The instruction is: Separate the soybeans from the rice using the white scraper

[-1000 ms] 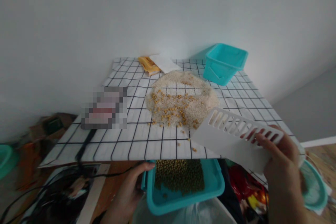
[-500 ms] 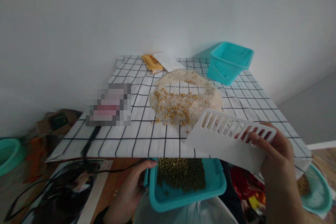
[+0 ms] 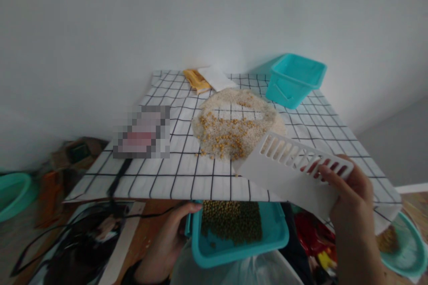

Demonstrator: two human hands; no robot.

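Observation:
My left hand (image 3: 170, 231) grips the left side of a teal plastic container (image 3: 234, 254), held just below the table's front edge. Inside lie yellow beans (image 3: 220, 209) and small green beans (image 3: 242, 229). My right hand (image 3: 354, 198) is closed on the right end of a white plastic slotted scraper (image 3: 284, 180), some fingers through its slots. The scraper tilts over the front right of the table, its left end by a ring of pale grain (image 3: 257, 131). Yellow beans (image 3: 224, 138) are scattered over the grain's front left part.
A teal bucket (image 3: 294, 82) stands at the back right of the checked tablecloth (image 3: 180, 178). A yellow packet (image 3: 196, 81) and white sheet (image 3: 217, 78) lie at the back. A blurred-out device (image 3: 142, 133) with a cable sits left. Teal basins (image 3: 13, 196) flank the table.
The view has shifted slightly, so the table and its things sit a little further right. The scraper's left end is slightly higher in view. Both hands keep their hold.

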